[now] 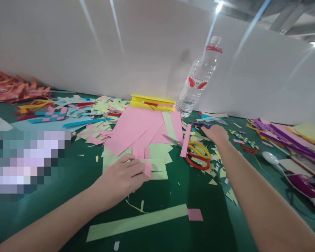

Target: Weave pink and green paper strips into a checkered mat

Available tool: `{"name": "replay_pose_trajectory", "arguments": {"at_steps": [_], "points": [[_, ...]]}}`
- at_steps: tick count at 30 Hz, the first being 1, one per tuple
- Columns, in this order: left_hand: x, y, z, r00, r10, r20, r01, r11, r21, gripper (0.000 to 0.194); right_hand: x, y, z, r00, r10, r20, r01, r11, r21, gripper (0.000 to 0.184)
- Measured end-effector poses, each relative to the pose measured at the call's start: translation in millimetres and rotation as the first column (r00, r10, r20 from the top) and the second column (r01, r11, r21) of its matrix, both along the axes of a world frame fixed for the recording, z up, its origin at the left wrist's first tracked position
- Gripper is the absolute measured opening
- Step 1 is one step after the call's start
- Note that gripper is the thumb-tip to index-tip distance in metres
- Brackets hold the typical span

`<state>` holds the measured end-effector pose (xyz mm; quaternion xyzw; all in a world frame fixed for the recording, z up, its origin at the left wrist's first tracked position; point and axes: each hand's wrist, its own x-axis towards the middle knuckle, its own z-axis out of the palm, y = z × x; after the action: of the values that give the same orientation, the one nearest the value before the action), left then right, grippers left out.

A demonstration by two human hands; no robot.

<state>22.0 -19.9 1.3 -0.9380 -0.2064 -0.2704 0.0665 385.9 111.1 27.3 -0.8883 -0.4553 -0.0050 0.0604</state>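
My left hand (127, 171) is closed over the middle of a small weave of paper. Its fingertips press pink strips (148, 170) against light green slit paper (159, 164). Farther off on the right, my right hand (217, 134) is closed around the end of a slim dark blue patterned object (201, 124), whose kind I cannot make out. Between the two hands lie scissors (198, 156) with yellow and red handles, a narrow pink strip (186, 140) across their blades. Pink paper sheets (136, 124) are spread beyond my left hand.
A clear plastic bottle (199, 78) stands against the white wall. Nearer me are a long green strip (136, 222) and a pink piece (195, 214). Purple glue gun-like tool (304, 183), white spoon (270, 158) and purple strips (286, 134) lie right; paper scraps (112, 105) and orange folded paper (15, 85) lie left.
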Motion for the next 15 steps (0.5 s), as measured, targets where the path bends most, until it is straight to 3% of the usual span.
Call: {"name": "replay_pose_trajectory", "arguments": {"at_steps": [8, 12, 15], "points": [[-0.1, -2.8, 3.2, 0.999, -0.012, 0.031, 0.012, 1.000, 0.012, 0.027, -17.7, -22.3, 28.9, 0.996, 0.084, 0.019, -0.086, 0.987, 0.138, 0.057], [-1.9, -1.9, 0.1, 1.000, -0.008, 0.023, 0.008, 1.000, -0.016, 0.027, -53.5, -52.2, 29.5, 0.971, 0.239, 0.014, -0.235, 0.936, 0.264, 0.059], [-2.4, 0.2, -3.2, 1.000, -0.011, 0.028, 0.013, 0.998, -0.056, 0.029, -82.4, -77.5, 23.8, 0.939, 0.341, 0.037, -0.337, 0.897, 0.286, 0.060]]}}
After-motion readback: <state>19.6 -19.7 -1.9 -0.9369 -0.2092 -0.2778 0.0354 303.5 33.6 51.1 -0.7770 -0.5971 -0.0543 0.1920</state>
